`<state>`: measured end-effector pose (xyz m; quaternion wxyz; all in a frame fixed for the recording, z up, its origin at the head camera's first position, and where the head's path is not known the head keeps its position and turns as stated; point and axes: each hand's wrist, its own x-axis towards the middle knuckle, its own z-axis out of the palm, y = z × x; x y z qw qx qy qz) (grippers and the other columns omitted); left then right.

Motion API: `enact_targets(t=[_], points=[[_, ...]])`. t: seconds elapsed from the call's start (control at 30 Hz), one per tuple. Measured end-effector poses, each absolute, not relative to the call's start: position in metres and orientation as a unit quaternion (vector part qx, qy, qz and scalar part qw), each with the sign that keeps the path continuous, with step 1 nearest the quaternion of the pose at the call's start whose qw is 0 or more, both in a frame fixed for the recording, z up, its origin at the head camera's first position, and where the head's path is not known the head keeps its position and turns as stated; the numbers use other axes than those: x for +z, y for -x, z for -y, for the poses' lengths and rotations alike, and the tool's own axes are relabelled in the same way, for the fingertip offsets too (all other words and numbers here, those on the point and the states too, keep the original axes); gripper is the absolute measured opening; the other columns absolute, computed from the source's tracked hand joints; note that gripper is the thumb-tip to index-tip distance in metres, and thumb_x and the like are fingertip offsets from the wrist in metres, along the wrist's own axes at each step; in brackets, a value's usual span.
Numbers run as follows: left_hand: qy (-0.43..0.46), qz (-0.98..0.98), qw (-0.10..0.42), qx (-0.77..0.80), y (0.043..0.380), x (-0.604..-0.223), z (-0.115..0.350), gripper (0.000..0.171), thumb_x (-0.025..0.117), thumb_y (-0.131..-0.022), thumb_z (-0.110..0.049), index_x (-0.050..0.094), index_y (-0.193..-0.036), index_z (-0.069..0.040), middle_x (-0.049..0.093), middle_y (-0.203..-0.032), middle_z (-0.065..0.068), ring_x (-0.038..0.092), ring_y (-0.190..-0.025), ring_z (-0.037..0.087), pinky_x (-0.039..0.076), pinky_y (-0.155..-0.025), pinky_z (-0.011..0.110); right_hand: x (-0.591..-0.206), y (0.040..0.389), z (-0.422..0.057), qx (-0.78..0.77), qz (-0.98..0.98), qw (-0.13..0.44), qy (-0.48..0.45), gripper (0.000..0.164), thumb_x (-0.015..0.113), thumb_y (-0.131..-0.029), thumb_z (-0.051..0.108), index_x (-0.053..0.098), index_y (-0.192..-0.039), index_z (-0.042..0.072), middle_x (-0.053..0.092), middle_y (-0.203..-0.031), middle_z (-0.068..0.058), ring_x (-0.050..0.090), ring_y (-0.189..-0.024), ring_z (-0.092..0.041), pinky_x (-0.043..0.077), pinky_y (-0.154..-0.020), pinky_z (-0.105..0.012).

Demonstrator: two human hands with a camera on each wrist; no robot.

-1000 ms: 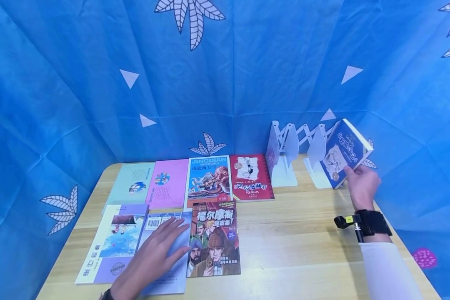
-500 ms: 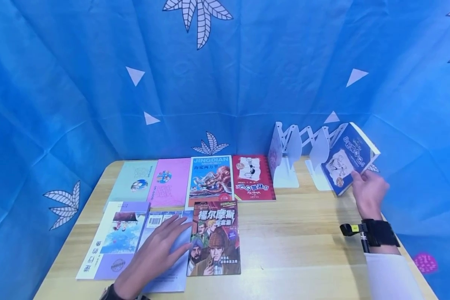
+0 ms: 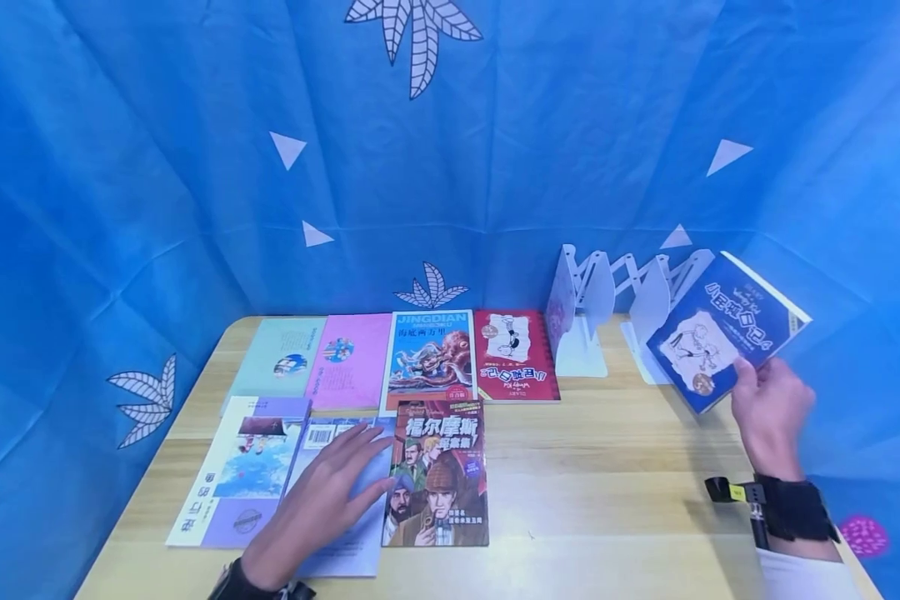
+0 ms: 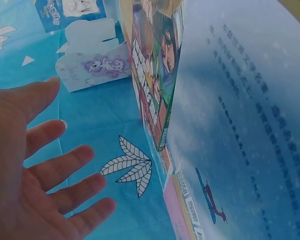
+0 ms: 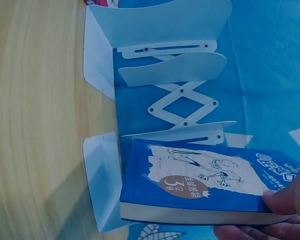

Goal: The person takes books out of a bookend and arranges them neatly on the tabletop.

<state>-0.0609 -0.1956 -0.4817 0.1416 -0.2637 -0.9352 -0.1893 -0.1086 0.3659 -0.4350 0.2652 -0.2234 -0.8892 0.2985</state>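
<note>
My right hand (image 3: 776,412) pinches a blue paperback book (image 3: 727,329) by its near right edge, thumb on the cover and fingers beneath. The book is tilted and overlaps the right end of a white expandable bookend (image 3: 633,279) in the head view. In the right wrist view the book (image 5: 205,180) lies beside the bookend's end plate (image 5: 102,180). My left hand (image 3: 333,492) hovers with spread fingers over a pale blue book (image 3: 345,550) in the head view. In the left wrist view that hand (image 4: 45,170) holds nothing, and its fingers are apart from the book's cover (image 4: 240,120).
A dark detective book (image 3: 438,475) lies beside the pale blue one, a purple-and-white book (image 3: 243,475) on its other side. Behind them are green (image 3: 281,358), pink (image 3: 348,358), octopus-cover (image 3: 429,358) and red (image 3: 516,354) books. A blue curtain (image 3: 420,167) surrounds the wooden table (image 3: 585,475).
My right hand has drawn the blue paperback rightward and toward me, turning its cover more upward. The left hand stays over the pale blue book. The head view has shifted slightly.
</note>
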Motion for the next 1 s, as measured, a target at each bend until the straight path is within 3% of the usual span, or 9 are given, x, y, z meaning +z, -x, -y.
enact_targets(t=[0.13, 0.2, 0.33, 0.47, 0.57, 0.73, 0.8, 0.93, 1.0], points=[[0.257, 0.937, 0.137, -0.193, 0.061, -0.480, 0.195, 0.058, 0.080, -0.090, -0.039, 0.064, -0.141, -0.016, 0.061, -0.149, 0.013, 0.054, -0.142, 0.040, 0.050, -0.109, 0.062, -0.433, 0.096, -0.368, 0.288, 0.893, 0.259, 0.231, 0.041, 0.054, -0.107, 0.025, 0.063, -0.123, -0.012, 0.070, -0.108, -0.038, 0.061, -0.069, -0.025, 0.035, -0.052, -0.014], [0.258, 0.937, 0.135, -0.194, 0.061, -0.480, 0.195, 0.058, 0.080, -0.090, -0.039, 0.064, -0.141, -0.015, 0.061, -0.149, 0.012, 0.053, -0.142, 0.039, 0.050, -0.109, 0.061, -0.432, 0.090, -0.369, 0.288, 0.894, 0.250, 0.237, 0.041, 0.052, -0.108, 0.025, 0.061, -0.125, -0.011, 0.069, -0.110, -0.038, 0.059, -0.069, -0.023, 0.035, -0.050, -0.015], [0.256, 0.937, 0.126, -0.201, 0.061, -0.478, 0.193, 0.058, 0.080, -0.091, -0.038, 0.064, -0.142, -0.016, 0.060, -0.150, 0.011, 0.052, -0.144, 0.038, 0.050, -0.111, 0.060, -0.427, 0.080, -0.366, 0.279, 0.900, 0.252, 0.223, 0.040, 0.053, -0.108, 0.025, 0.060, -0.126, -0.011, 0.069, -0.111, -0.037, 0.063, -0.077, -0.033, 0.033, -0.052, -0.015], [0.255, 0.936, 0.105, -0.217, 0.062, -0.475, 0.188, 0.057, 0.078, -0.093, -0.039, 0.061, -0.144, -0.020, 0.058, -0.153, 0.009, 0.049, -0.147, 0.036, 0.047, -0.114, 0.061, -0.421, 0.070, -0.361, 0.271, 0.903, 0.267, 0.200, 0.038, 0.057, -0.107, 0.026, 0.064, -0.123, -0.008, 0.071, -0.108, -0.034, 0.051, -0.068, 0.003, 0.032, -0.054, -0.012], [0.259, 0.934, 0.097, -0.225, 0.063, -0.472, 0.185, 0.057, 0.076, -0.094, -0.040, 0.060, -0.145, -0.020, 0.057, -0.154, 0.009, 0.048, -0.147, 0.036, 0.047, -0.114, 0.060, -0.416, 0.062, -0.357, 0.268, 0.907, 0.267, 0.186, 0.037, 0.059, -0.106, 0.026, 0.065, -0.121, -0.007, 0.071, -0.104, -0.033, 0.034, -0.063, 0.019, 0.033, -0.053, -0.010], [0.253, 0.936, 0.087, -0.231, 0.063, -0.468, 0.181, 0.062, 0.076, -0.094, -0.039, 0.056, -0.149, -0.019, 0.055, -0.156, 0.010, 0.048, -0.147, 0.036, 0.047, -0.115, 0.059, -0.410, 0.054, -0.349, 0.261, 0.914, 0.267, 0.156, 0.031, 0.062, -0.105, 0.022, 0.066, -0.116, -0.007, 0.072, -0.097, -0.033, 0.034, -0.062, 0.021, 0.033, -0.053, -0.009], [0.252, 0.935, 0.084, -0.234, 0.063, -0.467, 0.180, 0.066, 0.076, -0.095, -0.039, 0.052, -0.152, -0.019, 0.054, -0.156, 0.011, 0.048, -0.148, 0.035, 0.046, -0.115, 0.059, -0.408, 0.051, -0.345, 0.257, 0.916, 0.272, 0.145, 0.027, 0.063, -0.104, 0.022, 0.065, -0.104, -0.006, 0.068, -0.083, -0.029, 0.035, -0.058, 0.015, 0.031, -0.051, -0.013], [0.250, 0.932, 0.073, -0.253, 0.064, -0.465, 0.176, 0.072, 0.074, -0.095, -0.040, 0.045, -0.157, -0.019, 0.052, -0.158, 0.010, 0.048, -0.148, 0.034, 0.045, -0.116, 0.058, -0.406, 0.048, -0.339, 0.246, 0.925, 0.268, 0.114, 0.027, 0.063, -0.105, 0.023, 0.063, -0.094, -0.002, 0.063, -0.071, -0.020, 0.037, -0.052, 0.002, 0.030, -0.047, -0.022], [0.251, 0.929, 0.065, -0.263, 0.064, -0.465, 0.172, 0.073, 0.074, -0.096, -0.040, 0.043, -0.158, -0.018, 0.050, -0.160, 0.009, 0.048, -0.148, 0.034, 0.045, -0.117, 0.056, -0.405, 0.047, -0.336, 0.246, 0.928, 0.262, 0.100, 0.028, 0.063, -0.105, 0.023, 0.063, -0.094, -0.003, 0.065, -0.071, -0.023, 0.036, -0.053, 0.007, 0.031, -0.046, -0.019]])
